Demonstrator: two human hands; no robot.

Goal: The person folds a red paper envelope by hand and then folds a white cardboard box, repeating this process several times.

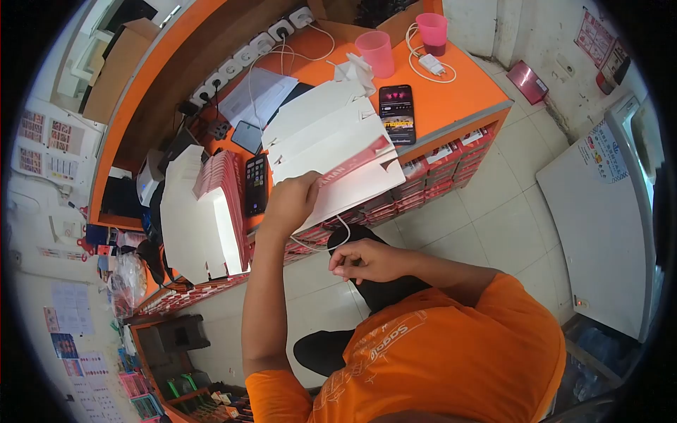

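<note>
Orange-topped counter [462, 88] stands against a row of white power sockets [243, 56], with pale floor tiles [486, 211] at its near side. Left hand [297, 201] reaches forward, forearm nearly straight, fingers bent down and closed on one end of a red printed panel [356, 163]; the fingertips are hidden. Right hand [368, 261] hangs short of the counter's edge, elbow bent, fingers loosely curled, with nothing visible in them. The panel belongs to a flat white cardboard blank [331, 130], which lies ahead and to the right of the left fingers, on the counter and reaching its front edge. Its surface is plain white, creased, with small cut notches along the borders; the panel stands slightly raised and carries white lettering, partly legible. Left of that hand lies a black phone with icons lit [255, 185], then a pile of white-and-red cardboard pieces [197, 225]. A dark phone with a red and yellow display [397, 116] lies just beyond the blank's right side, near a pink translucent plastic cup [375, 54].
</note>
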